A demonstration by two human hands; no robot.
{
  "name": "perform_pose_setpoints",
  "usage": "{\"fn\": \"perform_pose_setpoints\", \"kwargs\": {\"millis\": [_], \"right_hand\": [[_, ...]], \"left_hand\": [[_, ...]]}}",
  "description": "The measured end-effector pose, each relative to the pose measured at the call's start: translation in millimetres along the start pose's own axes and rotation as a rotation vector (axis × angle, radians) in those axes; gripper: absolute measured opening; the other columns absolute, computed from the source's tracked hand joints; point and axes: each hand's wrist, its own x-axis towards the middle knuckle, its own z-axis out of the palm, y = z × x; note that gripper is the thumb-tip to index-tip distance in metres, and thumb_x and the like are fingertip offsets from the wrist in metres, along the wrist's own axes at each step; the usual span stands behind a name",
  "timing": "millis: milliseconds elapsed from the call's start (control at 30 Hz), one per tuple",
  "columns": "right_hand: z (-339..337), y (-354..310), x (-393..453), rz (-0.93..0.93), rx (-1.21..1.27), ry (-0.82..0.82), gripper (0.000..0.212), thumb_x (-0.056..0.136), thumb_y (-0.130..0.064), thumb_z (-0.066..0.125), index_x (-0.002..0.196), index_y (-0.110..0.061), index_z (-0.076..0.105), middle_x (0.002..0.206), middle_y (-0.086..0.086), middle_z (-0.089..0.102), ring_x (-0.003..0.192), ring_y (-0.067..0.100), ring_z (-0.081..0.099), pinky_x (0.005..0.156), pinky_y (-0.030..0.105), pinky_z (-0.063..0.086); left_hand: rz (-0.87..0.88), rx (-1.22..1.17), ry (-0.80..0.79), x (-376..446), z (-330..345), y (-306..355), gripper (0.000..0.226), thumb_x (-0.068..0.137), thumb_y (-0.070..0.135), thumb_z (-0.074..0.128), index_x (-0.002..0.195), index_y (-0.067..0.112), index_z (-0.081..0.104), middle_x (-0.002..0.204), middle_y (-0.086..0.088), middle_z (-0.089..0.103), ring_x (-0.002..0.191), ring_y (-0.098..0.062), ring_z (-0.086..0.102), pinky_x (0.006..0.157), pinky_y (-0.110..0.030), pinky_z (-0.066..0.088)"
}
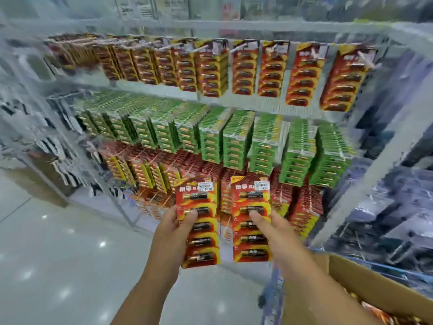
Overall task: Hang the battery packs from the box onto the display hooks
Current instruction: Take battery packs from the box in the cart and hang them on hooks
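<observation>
Head camera, nearest first: the cardboard box [365, 285] sits low at my right, on a blue cart [271, 299], with more packs just visible inside it. Ahead of that, my left hand [174, 227] grasps one red battery strip [199, 221], thumb curled over its front, and my right hand [269, 227] grasps a second red strip [251, 219] the same way. Both strips stand upright, long axis vertical, price-labelled header ends pointing up, printed faces toward me (the left one leans slightly).

Beyond them hangs the display: the red packs on the bottom row [304, 207] directly behind my strips, green packs [236, 141] on the row above, red-and-yellow packs [243, 69] along the top. The hooks themselves are too blurred to pick out.

I judge the matching red row is the target. It lies straight ahead and a little above my grips, and my right hand looks nearer to it. Header ends already lead, so the strips need to go forward, not turn.
</observation>
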Motion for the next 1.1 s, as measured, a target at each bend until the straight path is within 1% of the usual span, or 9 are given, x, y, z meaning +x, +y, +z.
{"fn": "perform_pose_setpoints", "kwargs": {"millis": [200,300,367,500,600,667,833,1000,1100], "right_hand": [[127.9,-37.8,11.6,-0.022,0.059,0.083,0.020,0.100,-0.039,0.064,0.115,-0.028,0.069,0.093,-0.003,0.082,0.080,0.018,0.080,0.055,0.030,0.061],[160.3,-59.0,21.6,0.008,0.060,0.098,0.039,0.088,-0.060,0.072,0.120,-0.037,0.066,0.119,-0.012,0.074,0.116,0.016,0.069,0.098,0.043,0.055],[171.3,-74.5,30.2,-0.019,0.060,0.093,0.034,0.085,-0.062,0.073,0.109,-0.040,0.067,0.118,-0.018,0.067,0.119,0.014,0.059,0.104,0.040,0.045],[175.8,-98.3,60.6,-0.094,0.059,0.149,0.113,0.054,-0.088,0.078,0.150,-0.034,0.051,0.156,-0.008,0.051,0.147,0.023,0.043,0.121,0.054,0.033],[175.8,-124.4,92.3,-0.129,0.098,0.167,0.099,0.076,-0.068,0.068,0.161,-0.028,0.035,0.165,-0.007,0.036,0.154,0.026,0.030,0.124,0.054,0.023],[176.0,-142.5,112.5,-0.161,0.087,0.134,0.078,0.088,-0.060,0.064,0.157,-0.030,0.041,0.154,-0.011,0.047,0.149,0.023,0.038,0.120,0.051,0.029],[188.1,-181.4,161.1,-0.263,0.078,0.154,0.014,0.096,-0.052,0.062,0.107,-0.043,0.064,0.094,-0.030,0.072,0.080,-0.008,0.068,0.069,0.020,0.048],[199.0,-206.5,201.5,-0.267,0.103,0.178,0.022,0.099,-0.052,0.061,0.117,-0.042,0.067,0.101,-0.021,0.079,0.098,0.006,0.074,0.083,0.035,0.058],[203.8,-214.5,216.2,-0.264,0.105,0.177,0.019,0.100,-0.052,0.060,0.114,-0.041,0.067,0.099,-0.025,0.077,0.084,-0.007,0.070,0.069,0.022,0.052]], "left_hand": [[0.104,0.001,-0.039,41.9,-108.3,62.4,0.012,0.103,0.028,0.063,0.114,0.027,0.067,0.098,-0.001,0.080,0.084,-0.019,0.079,0.066,-0.034,0.062],[0.105,-0.037,-0.075,63.5,-133.5,86.8,0.017,0.104,0.025,0.062,0.120,0.024,0.066,0.097,-0.001,0.080,0.083,-0.022,0.079,0.061,-0.030,0.060],[0.119,-0.068,-0.096,78.5,-139.8,103.4,0.019,0.104,0.024,0.061,0.123,0.024,0.066,0.098,-0.003,0.081,0.084,-0.025,0.079,0.060,-0.032,0.060],[0.115,-0.086,-0.129,123.2,-134.1,121.1,0.021,0.103,0.029,0.063,0.124,0.027,0.066,0.098,-0.002,0.081,0.082,-0.025,0.079,0.059,-0.035,0.061],[0.131,-0.045,-0.149,160.9,-119.0,140.5,0.062,0.085,0.060,0.073,0.139,0.032,0.059,0.116,0.007,0.078,0.098,-0.020,0.077,0.081,-0.045,0.064],[0.161,-0.045,-0.174,185.6,-106.6,154.2,0.046,0.092,0.049,0.070,0.133,0.028,0.062,0.112,0.005,0.079,0.097,-0.022,0.078,0.083,-0.048,0.063],[0.229,-0.090,-0.190,235.9,-88.7,191.0,0.020,0.102,0.030,0.063,0.123,0.028,0.065,0.102,-0.001,0.081,0.090,-0.026,0.079,0.071,-0.042,0.062],[0.278,-0.069,-0.218,272.4,-80.5,219.8,0.023,0.101,0.036,0.062,0.123,0.029,0.066,0.105,0.000,0.080,0.091,-0.025,0.079,0.076,-0.046,0.064],[0.270,-0.073,-0.233,296.7,-79.1,228.0,0.023,0.102,0.039,0.062,0.123,0.032,0.067,0.107,0.001,0.080,0.093,-0.024,0.079,0.082,-0.052,0.064]]}}
